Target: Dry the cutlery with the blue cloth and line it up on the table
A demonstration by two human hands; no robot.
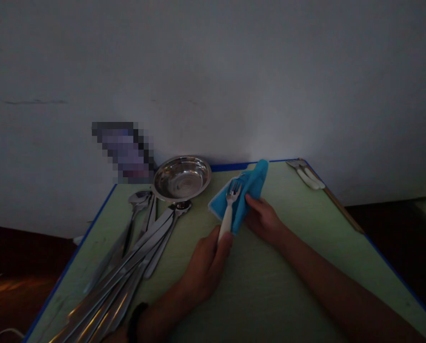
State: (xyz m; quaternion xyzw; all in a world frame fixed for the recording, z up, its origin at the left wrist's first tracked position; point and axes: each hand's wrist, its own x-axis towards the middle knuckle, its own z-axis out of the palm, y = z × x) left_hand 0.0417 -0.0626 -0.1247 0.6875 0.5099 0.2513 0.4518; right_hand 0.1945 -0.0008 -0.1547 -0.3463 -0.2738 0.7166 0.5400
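Left hand [207, 259] closed round white-handled, metal-headed fork [228, 209], held above pale-green, blue-edged tabletop [288, 195]; right hand [265, 220] grasping soft, folded bright-blue cloth [256, 178] behind fork. Shiny, round metal bowl [182, 180] farther back, left.

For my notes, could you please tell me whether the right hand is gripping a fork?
No, the left hand grips the fork, while the right hand holds the blue cloth.
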